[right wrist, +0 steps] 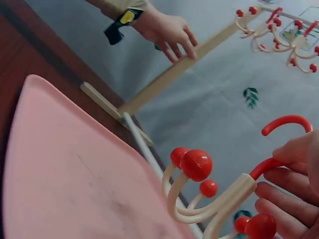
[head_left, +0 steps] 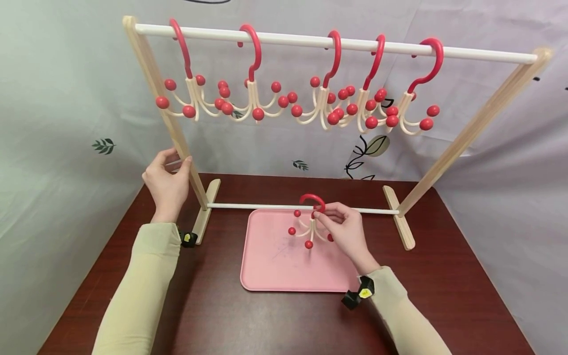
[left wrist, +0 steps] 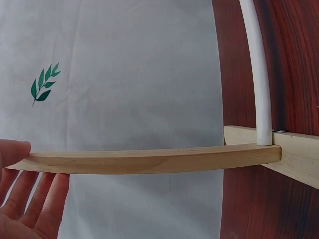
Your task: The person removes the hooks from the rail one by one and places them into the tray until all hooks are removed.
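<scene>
Five hangers hang in a row from the rail, well above both hands; a sixth, the held hanger, is down in the right hand, whose thumb and fingers pinch its red hook near the base. The relation that counts is vertical: the rail runs crosswise above the hands, and the held hanger lies well below it, roughly under the stretch between the second and third hung hangers, counting from the left hand's side. Its long axis stands close to upright, hook on top and red balls beneath, with the hook's mouth facing toward the left hand's side. The right hand is the nearer, being on the hanger itself; the left hand is well apart on the other side, gripping the post between thumb and fingers. Below the right hand is the tray; the held hanger is over it, though I cannot tell whether any ball touches it.
</scene>
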The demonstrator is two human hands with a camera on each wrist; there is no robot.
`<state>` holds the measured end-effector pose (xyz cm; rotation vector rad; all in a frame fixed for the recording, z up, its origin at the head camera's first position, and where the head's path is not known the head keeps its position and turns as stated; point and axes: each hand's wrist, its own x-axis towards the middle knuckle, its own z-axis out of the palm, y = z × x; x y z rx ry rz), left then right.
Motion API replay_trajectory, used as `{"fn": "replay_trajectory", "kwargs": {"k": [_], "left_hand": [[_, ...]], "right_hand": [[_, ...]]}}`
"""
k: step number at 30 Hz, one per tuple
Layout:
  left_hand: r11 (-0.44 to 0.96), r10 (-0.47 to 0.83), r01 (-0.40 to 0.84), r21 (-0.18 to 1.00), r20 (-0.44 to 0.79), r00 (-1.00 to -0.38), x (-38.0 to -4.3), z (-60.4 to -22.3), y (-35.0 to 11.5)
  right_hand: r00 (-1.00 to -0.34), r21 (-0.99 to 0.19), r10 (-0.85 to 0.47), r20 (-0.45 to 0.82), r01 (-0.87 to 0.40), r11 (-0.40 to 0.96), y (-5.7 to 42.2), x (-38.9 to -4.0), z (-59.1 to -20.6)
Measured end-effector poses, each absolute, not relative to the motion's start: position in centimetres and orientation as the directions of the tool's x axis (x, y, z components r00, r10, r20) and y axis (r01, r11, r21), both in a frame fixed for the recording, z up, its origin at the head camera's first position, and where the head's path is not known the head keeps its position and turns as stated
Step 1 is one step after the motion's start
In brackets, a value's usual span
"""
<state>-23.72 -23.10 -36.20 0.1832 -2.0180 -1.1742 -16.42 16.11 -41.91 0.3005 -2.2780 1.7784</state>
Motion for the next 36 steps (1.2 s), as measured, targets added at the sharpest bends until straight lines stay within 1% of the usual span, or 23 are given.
{"fn": "replay_trajectory", "kwargs": {"k": [4, 11, 21, 26, 36], "left_hand": [[0.564, -0.47, 0.248, 0.787, 0.553, -0.688, -23.7, -36.2, -23.1], [0.566, -0.474, 0.243, 0.788, 0.552, -0.686, -23.7, -36.2, -23.1], [0.568, -0.475, 0.233, 0.79, 0.545, -0.691, -23.7, -36.2, -23.1], [0.565, -0.473, 0.229, 0.793, 0.539, -0.697, -23.7, -36.2, -23.1], [0.556, -0.473, 0.241, 0.796, 0.541, -0.695, -23.7, -36.2, -23.1]], "right_hand": [[-0.958, -0.933, -0.044, 0.282, -0.285, 0.218, 14.8, -16.3, -43.0], [-0.968, -0.96, -0.064, 0.243, -0.249, 0.127, 12.5, -16.5, -44.4], [-0.977, -0.972, -0.087, 0.193, -0.202, 0.117, 10.0, -17.6, -45.2], [-0.977, -0.976, -0.094, 0.191, -0.2, 0.091, 8.9, -18.3, -45.1], [-0.977, -0.978, -0.111, 0.184, -0.193, 0.082, 6.9, -19.3, -44.9]]}}
